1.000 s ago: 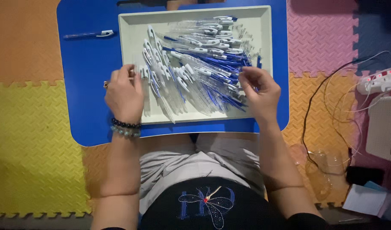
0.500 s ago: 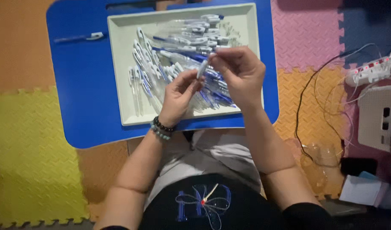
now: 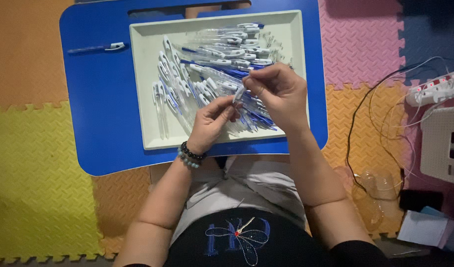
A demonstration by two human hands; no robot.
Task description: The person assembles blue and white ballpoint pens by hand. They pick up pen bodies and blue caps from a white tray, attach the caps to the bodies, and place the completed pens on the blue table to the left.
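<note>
Foam floor mats [image 3: 34, 148] in orange, yellow and pink squares lock together under a low blue bench [image 3: 103, 109] with rounded corners. On it sits a pale rectangular tray [image 3: 143, 89] heaped with clear-and-blue pens [image 3: 212, 59] with white clips, lying every way. One more blue pen [image 3: 96, 48] lies alone on the bench, left of the tray, near its far corner. The person sits behind the bench, both hands raised just over the tray's near right part. The left hand [image 3: 212, 123], a beaded bracelet [image 3: 190, 154] at its wrist, and the right hand [image 3: 281, 94] meet on one clear pen [image 3: 239, 94]; the fingers of each are pinched on it, one hand at each end. Off to the right, thin black and white cables [image 3: 380, 113] loop over the mats toward a white power strip [image 3: 434, 89] and a white box [image 3: 442, 143], with papers [image 3: 422, 227] nearer the person
</note>
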